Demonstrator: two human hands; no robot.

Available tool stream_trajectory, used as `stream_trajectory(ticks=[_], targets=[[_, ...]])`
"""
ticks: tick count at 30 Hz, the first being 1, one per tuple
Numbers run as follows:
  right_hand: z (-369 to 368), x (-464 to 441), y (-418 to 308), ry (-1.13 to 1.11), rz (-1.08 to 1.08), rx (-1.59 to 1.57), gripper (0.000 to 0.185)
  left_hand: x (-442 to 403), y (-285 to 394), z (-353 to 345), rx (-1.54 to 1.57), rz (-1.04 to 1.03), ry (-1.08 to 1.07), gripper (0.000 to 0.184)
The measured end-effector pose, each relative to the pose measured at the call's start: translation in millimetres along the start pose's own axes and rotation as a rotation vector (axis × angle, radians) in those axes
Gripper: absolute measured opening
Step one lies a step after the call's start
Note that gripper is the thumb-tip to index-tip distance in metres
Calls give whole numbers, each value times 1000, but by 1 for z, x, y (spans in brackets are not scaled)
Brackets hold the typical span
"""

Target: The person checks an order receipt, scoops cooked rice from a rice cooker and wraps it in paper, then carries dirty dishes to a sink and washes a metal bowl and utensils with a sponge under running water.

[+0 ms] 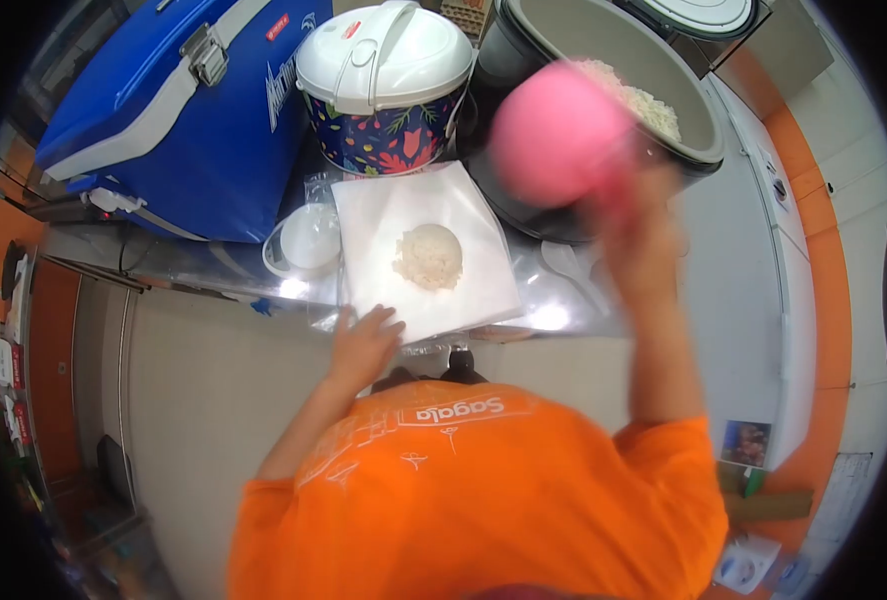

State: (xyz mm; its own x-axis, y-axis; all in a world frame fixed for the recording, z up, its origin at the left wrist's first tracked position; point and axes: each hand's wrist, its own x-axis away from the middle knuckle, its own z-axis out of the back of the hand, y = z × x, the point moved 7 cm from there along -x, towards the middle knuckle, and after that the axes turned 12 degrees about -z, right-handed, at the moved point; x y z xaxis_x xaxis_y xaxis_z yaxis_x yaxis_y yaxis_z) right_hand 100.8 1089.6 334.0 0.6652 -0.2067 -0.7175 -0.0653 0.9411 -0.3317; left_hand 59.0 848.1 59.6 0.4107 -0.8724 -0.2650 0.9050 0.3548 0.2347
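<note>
A rounded mound of rice (431, 257) lies on white paper sheets (383, 215) on the metal table. My left hand (366, 342) touches the lower left edge of the paper, its fingers spread. To the right, my right hand (635, 225) is raised and blurred, wrapped round the handle of a pink scoop (561, 132). The scoop hangs in front of the near rim of a large grey rice pot (698, 105); more rice (651, 108) shows inside the pot. Whether the scoop holds anything is hidden.
A blue cooler box (193, 130) stands at the back left, beside a patterned container with a white lid (388, 65). A small white tub (310, 237) sits left of the paper. A clear spoon-like utensil (571, 270) lies to its right.
</note>
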Motion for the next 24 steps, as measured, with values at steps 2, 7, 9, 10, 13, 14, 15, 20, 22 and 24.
stream_trajectory(ticks=[2,7,9,10,13,14,15,20,22,24], targets=[[54,-62,14,194,-52,439,52,3,5,7,-1,-11,53,29],[27,-134,92,-266,-228,547,59,6,6,1,54,-22,65,19],[7,-61,-16,78,321,436,27,6,6,5,63,13,82,18],[-43,-14,-21,-445,262,590,21,0,6,14,133,31,126,17],[-110,144,-6,-673,178,-81,22,-2,-1,18,227,76,186,15],[-125,175,17,-627,113,17,24,-1,-2,18,236,90,200,13],[-133,195,37,-571,45,113,27,-3,-2,23,239,114,196,12],[-142,212,62,-571,-64,45,19,-3,-11,19,334,230,166,10],[-146,204,62,-639,-124,26,15,-5,-14,18,361,295,121,12],[-153,193,65,-750,-289,0,6,-12,-1,31,178,247,137,22]])
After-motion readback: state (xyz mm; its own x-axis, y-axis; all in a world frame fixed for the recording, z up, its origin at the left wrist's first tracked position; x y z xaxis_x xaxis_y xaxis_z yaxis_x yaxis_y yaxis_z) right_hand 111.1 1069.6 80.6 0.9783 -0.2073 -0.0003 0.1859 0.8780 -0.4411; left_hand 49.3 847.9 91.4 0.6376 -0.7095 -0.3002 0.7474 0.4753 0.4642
